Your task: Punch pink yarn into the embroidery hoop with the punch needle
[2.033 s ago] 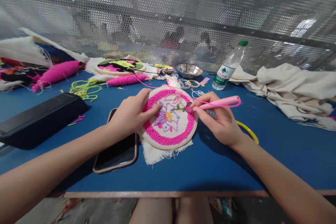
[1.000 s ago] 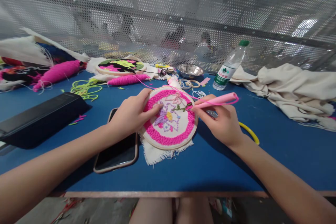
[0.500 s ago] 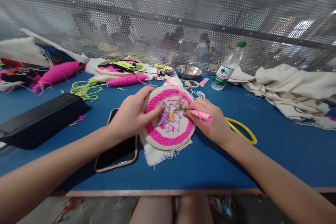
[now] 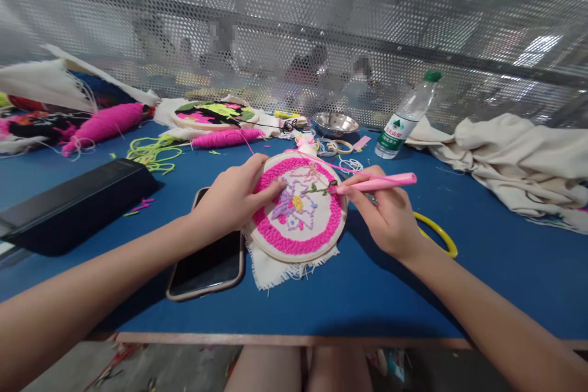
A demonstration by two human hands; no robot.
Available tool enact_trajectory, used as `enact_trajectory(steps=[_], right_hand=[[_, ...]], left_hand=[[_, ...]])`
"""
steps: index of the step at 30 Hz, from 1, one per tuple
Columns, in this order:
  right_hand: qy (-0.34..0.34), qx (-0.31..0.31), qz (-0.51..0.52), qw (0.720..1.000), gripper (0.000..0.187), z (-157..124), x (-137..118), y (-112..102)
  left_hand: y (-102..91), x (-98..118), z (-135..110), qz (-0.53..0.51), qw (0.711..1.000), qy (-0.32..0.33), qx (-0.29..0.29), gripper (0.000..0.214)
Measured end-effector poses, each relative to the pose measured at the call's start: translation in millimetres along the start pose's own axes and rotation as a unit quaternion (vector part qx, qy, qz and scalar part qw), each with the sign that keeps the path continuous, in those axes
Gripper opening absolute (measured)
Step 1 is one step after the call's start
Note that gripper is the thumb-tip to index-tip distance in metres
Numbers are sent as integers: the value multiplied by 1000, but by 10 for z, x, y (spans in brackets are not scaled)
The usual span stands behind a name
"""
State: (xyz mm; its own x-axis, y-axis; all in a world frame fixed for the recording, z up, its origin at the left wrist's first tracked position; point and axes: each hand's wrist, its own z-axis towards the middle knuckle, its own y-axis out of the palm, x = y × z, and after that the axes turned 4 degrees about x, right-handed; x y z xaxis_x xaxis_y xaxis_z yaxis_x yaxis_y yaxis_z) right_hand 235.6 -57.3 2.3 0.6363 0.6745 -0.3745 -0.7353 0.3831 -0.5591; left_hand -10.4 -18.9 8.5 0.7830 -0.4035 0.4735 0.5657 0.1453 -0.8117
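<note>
A round embroidery hoop (image 4: 298,247) holds white cloth with a thick bright pink yarn border and a purple, yellow and green flower design. My left hand (image 4: 236,196) grips its left side, thumb on top of the cloth and fingers behind the rim. My right hand (image 4: 383,214) is closed on a pink punch needle (image 4: 386,182), which lies nearly flat with its tip end by the hoop's upper right. Pink yarn runs behind the hand along the hoop's top. A small grey metallic piece (image 4: 371,198) shows by the right fingers; I cannot tell what it is.
A phone (image 4: 206,269) lies under my left forearm, with a black case (image 4: 78,205) farther left. Behind are pink yarn bundles (image 4: 227,138), a metal bowl (image 4: 335,125) and a water bottle (image 4: 407,116). A yellow ring (image 4: 438,236) and crumpled cream cloth (image 4: 519,159) are at right.
My right hand has moved slightly right, and the punch needle has swung from pointing down at the cloth to lying flatter, handle out to the right. My left hand keeps its hold.
</note>
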Motion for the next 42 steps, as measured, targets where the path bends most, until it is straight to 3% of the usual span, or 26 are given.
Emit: enact_trajectory(steps=[20, 38, 42], right_hand=[[-22, 35, -25, 999, 12, -31, -13, -26], [-47, 27, -35, 998, 10, -21, 1, -22], [-14, 4, -11, 1000, 10, 5, 19, -26]], left_hand=[[-13, 10, -18, 10, 1000, 6, 1, 41], [-16, 15, -23, 5, 1000, 15, 7, 44], [-19, 18, -30, -4, 1000, 21, 18, 46]])
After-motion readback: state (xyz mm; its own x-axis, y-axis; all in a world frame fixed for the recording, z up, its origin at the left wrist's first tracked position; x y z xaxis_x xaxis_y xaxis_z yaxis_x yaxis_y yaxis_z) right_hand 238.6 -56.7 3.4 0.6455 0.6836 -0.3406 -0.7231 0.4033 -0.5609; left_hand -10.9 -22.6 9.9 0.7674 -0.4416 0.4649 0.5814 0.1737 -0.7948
